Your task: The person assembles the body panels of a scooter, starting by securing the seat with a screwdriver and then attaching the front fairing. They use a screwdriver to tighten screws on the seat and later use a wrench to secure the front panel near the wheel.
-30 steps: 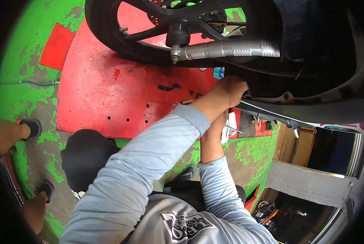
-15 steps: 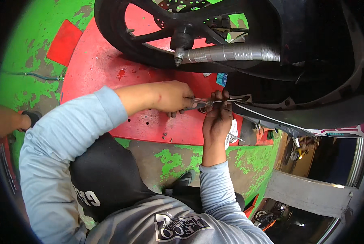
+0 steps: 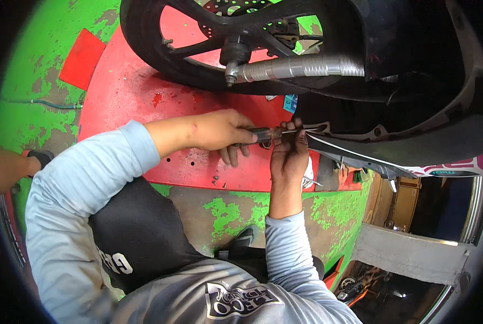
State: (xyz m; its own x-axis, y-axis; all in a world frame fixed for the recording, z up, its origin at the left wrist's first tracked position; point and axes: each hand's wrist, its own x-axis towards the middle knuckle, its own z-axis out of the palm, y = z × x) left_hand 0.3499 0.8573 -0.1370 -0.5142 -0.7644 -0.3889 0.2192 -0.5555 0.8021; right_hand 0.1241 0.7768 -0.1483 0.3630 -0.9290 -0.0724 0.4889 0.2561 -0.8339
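Note:
My left hand [image 3: 217,131] closes its thumb and forefinger on the dark handle of a screwdriver [image 3: 264,135], with other fingers hanging loose below. The thin shaft points right, toward the edge of a black body panel [image 3: 355,141]. Bent fingers of my right hand [image 3: 289,159] close around the shaft close to the panel, palm up and smudged dark. Whether the tip sits in a screw is too small to tell. Behind my hands stands a motorcycle wheel [image 3: 185,75] with black spokes and a ribbed silver fork tube [image 3: 301,69].
The wheel stands over a red platform [image 3: 123,97] with small loose parts near its front edge. A blue packet [image 3: 290,102] lies beside the tyre. A hose [image 3: 55,105] runs over the green floor at left, near another person's foot [image 3: 39,157]. A grey beam [image 3: 411,254] stands at right.
My left hand has turned on the screwdriver, and its lower fingers now hang further down. More of the handle shows. My right hand stays at the panel edge; the whole view has shifted slightly.

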